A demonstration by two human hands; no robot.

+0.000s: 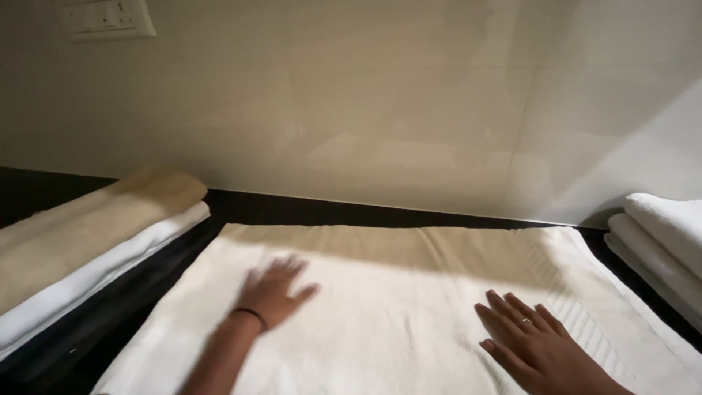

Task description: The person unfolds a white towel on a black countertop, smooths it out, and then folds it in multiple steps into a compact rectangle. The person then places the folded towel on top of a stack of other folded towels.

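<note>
Both hands lie flat on a cream towel (409,307) spread over the dark tabletop (146,292), and they sit nearest the camera: the right hand (537,344) by the towel's near right corner, fingers apart and palm down, a ring on one finger; the left hand (272,291) toward the near left, blurred, fingers also spread, a thin dark band (251,314) on its wrist. Neither hand grips anything; each is open and pressing on the cloth, well apart from the other. This towel covers most of the tabletop between the two stacks, its far edge close to the pale wall (380,110) and its right part showing a woven ribbed border (578,314). It looks soft, limp and light, with a napped surface that should drag a little under the palms and not slide; it will sag and crease if lifted by the middle, so the corners or the long edges are the sensible places to pinch it. At the left edge of the tabletop rests a pile of folded towels (88,241), tan over white; at the right edge, a stack of white folded towels (662,241). A switch plate (106,18) sits on the wall at upper left.
</note>
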